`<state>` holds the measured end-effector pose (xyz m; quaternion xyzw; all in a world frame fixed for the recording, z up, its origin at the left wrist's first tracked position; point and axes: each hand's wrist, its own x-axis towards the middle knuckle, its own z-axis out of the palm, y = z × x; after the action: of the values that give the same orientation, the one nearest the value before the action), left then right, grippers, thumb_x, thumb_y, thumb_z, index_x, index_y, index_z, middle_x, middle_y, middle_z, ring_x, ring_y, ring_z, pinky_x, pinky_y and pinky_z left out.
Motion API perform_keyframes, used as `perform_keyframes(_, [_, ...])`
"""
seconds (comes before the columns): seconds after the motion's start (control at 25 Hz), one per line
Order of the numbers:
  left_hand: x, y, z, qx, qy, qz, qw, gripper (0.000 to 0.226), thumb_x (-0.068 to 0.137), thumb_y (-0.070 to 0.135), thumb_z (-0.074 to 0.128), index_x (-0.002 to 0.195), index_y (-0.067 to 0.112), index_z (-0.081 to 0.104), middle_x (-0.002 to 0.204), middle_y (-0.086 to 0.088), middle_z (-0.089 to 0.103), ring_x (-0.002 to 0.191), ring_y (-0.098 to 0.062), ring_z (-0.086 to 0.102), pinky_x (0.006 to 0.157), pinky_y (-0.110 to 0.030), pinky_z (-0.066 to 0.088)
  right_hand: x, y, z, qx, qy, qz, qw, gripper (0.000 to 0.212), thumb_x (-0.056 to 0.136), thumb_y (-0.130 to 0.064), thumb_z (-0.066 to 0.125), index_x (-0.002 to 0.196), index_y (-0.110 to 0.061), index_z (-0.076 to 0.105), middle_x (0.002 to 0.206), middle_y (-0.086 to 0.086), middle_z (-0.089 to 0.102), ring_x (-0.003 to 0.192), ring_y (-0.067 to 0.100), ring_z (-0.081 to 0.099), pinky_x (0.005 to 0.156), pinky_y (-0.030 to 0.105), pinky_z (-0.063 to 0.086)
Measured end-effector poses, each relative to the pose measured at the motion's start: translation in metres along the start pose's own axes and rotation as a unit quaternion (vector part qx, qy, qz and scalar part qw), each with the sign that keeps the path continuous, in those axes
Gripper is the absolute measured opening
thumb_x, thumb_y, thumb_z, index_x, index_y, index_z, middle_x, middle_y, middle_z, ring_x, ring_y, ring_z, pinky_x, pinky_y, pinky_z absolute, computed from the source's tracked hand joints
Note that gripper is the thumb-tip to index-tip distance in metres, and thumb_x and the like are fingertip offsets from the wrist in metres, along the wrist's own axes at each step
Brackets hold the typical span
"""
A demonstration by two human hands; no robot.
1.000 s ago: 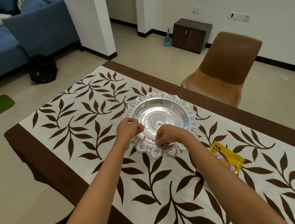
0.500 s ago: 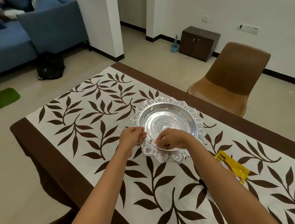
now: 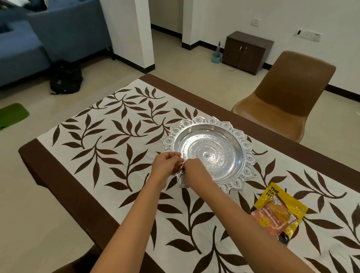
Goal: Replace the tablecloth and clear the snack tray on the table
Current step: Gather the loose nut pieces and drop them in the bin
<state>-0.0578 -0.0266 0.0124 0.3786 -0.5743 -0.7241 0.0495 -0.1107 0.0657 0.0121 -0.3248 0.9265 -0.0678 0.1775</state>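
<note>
An ornate silver snack tray (image 3: pixel 212 120) with a scalloped rim stands on a white tablecloth (image 3: pixel 114 144) printed with brown leaves and edged in brown. Its bowl looks bare. Both hands meet at the tray's near-left rim. My left hand (image 3: pixel 167 164) has its fingers curled inward, and my right hand (image 3: pixel 194 169) is pinched shut, its fingertips touching the left hand. Anything small between the fingers is hidden. A yellow snack packet (image 3: pixel 278 213) lies flat on the cloth to the right of the tray.
A brown chair (image 3: pixel 285 95) stands at the table's far side. A blue sofa (image 3: pixel 54 29) and a black backpack (image 3: pixel 65 77) are at the left, with a green mat (image 3: pixel 1 120) on the floor. A dark cabinet (image 3: pixel 247 52) sits by the back wall.
My right hand has left the inside of the tray's near edge and moved left to touch my left hand. The view has shifted, so the tray sits further right in frame.
</note>
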Motion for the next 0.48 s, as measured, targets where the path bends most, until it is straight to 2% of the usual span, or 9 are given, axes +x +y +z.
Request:
perform_keyframes(0.12, [0.001, 0.000, 0.000, -0.006, -0.005, 0.000, 1.000, 0.016, 0.093, 0.002, 0.054, 0.102, 0.007, 0.066, 0.097, -0.013, 0.071, 0.080, -0.016, 0.065, 0.084, -0.033, 0.055, -0.002, 0.017, -0.018, 0.080, -0.021, -0.018, 0.996, 0.026, 0.089, -0.001, 0.055, 0.108, -0.006, 0.072, 0.102, 0.010, 0.070, 0.085, 0.019, 0.062, 0.083, 0.022, 0.045])
perform_keyframes(0.2, [0.002, 0.000, 0.000, -0.008, -0.005, -0.003, 1.000, 0.015, 0.094, 0.002, 0.054, 0.101, 0.007, 0.065, 0.096, -0.012, 0.071, 0.080, -0.015, 0.066, 0.083, -0.031, 0.055, -0.005, 0.032, -0.029, 0.188, -0.057, -0.011, 0.980, 0.024, 0.083, -0.003, 0.066, 0.104, -0.011, 0.074, 0.099, 0.005, 0.073, 0.079, 0.011, 0.063, 0.071, 0.014, 0.045])
perform_keyframes(0.32, [0.001, 0.000, 0.000, -0.006, -0.001, -0.001, 1.000, 0.014, 0.094, 0.003, 0.054, 0.101, 0.008, 0.066, 0.093, -0.010, 0.071, 0.080, -0.013, 0.067, 0.079, -0.025, 0.056, -0.011, 0.048, -0.029, 0.326, -0.090, -0.009, 0.941, 0.018, 0.075, -0.004, 0.077, 0.092, -0.010, 0.076, 0.081, 0.002, 0.072, 0.072, 0.010, 0.064, 0.063, 0.015, 0.047])
perform_keyframes(0.4, [0.000, -0.001, 0.000, -0.003, -0.001, 0.003, 1.000, 0.015, 0.094, 0.003, 0.054, 0.102, 0.007, 0.065, 0.093, -0.010, 0.071, 0.081, -0.014, 0.067, 0.079, -0.025, 0.057, -0.011, 0.053, -0.025, 0.403, -0.100, 0.017, 0.909, 0.012, 0.074, 0.001, 0.076, 0.083, -0.008, 0.074, 0.072, 0.004, 0.070, 0.067, 0.014, 0.063, 0.061, 0.019, 0.050])
perform_keyframes(0.48, [0.001, -0.001, 0.000, 0.002, -0.003, 0.008, 1.000, 0.016, 0.094, 0.003, 0.053, 0.104, 0.007, 0.065, 0.095, -0.010, 0.070, 0.082, -0.014, 0.066, 0.079, -0.025, 0.056, -0.010, 0.057, -0.021, 0.464, -0.118, 0.050, 0.876, 0.011, 0.078, 0.007, 0.069, 0.082, -0.004, 0.072, 0.073, 0.008, 0.067, 0.065, 0.016, 0.060, 0.062, 0.023, 0.051])
